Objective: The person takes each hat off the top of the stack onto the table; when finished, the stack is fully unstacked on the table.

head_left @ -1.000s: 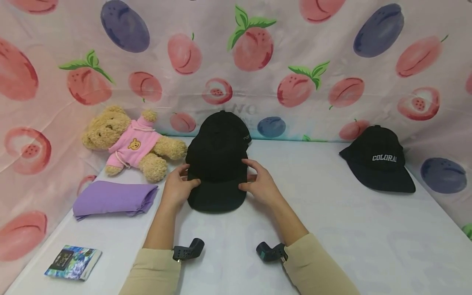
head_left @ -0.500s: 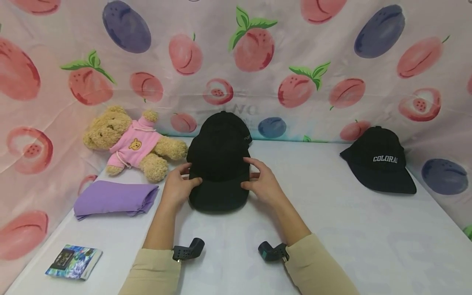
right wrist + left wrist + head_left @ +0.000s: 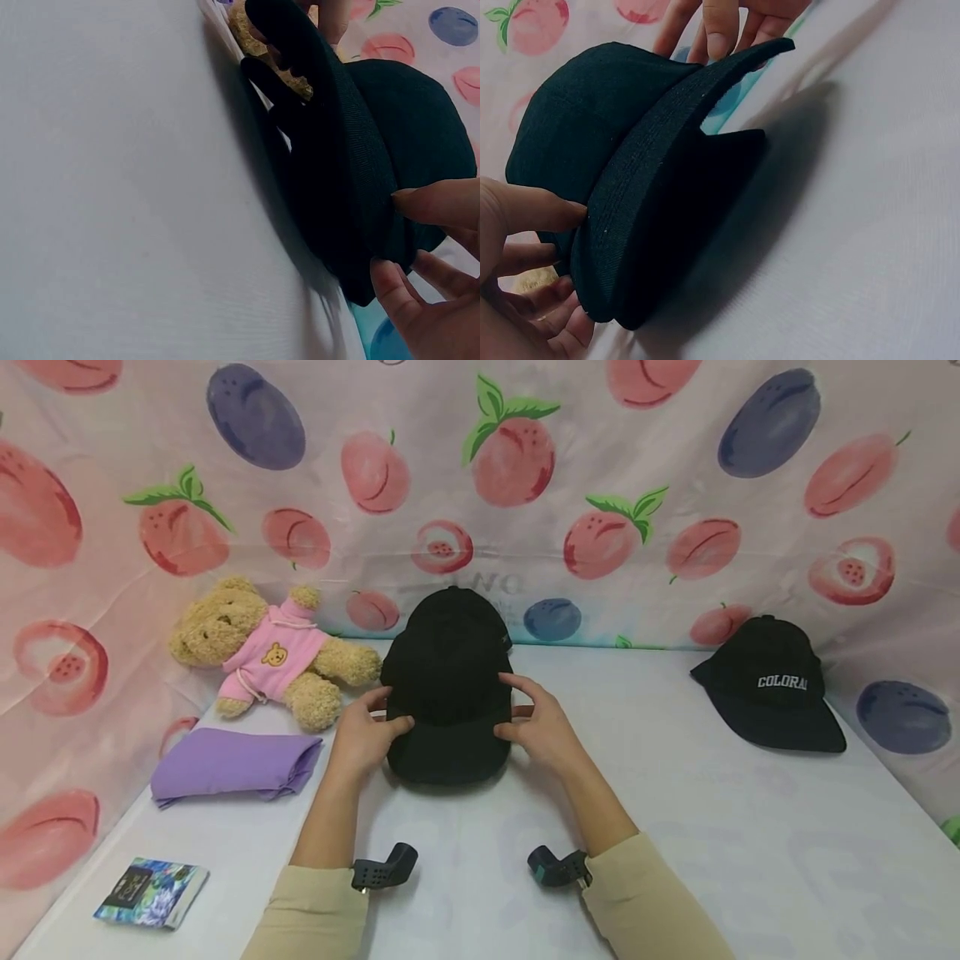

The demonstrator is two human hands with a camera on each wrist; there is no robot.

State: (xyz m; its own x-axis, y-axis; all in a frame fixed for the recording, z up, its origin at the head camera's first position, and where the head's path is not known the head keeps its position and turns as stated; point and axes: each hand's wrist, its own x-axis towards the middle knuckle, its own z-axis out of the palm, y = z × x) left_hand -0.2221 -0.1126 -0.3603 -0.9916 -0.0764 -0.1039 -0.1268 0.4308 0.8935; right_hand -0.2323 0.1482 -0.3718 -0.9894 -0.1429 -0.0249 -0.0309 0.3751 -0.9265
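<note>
A black baseball cap (image 3: 448, 693) is held between both hands at the middle of the table, brim toward me. Behind and partly under it shows a second black cap (image 3: 491, 610), mostly hidden. My left hand (image 3: 363, 735) grips the front cap's left side, with the thumb by the seam of crown and brim. On the opposite side my right hand (image 3: 540, 727) holds it, thumb near the brim and fingers at the side. In the left wrist view the held cap's brim (image 3: 649, 172) is tilted, its near edge above the table and its shadow.
A teddy bear (image 3: 273, 647) in a pink top lies left of the caps. Nearer are a folded purple cloth (image 3: 232, 766) and a small blue-patterned book (image 3: 150, 893). Another black cap (image 3: 772, 689) with white lettering stands far right. A fruit-print curtain (image 3: 517, 543) backs the white table (image 3: 750, 860).
Both hands have shifted the held cap slightly right and away from me. It now covers more of the cap behind, including most of its side lettering. The other things have stayed put.
</note>
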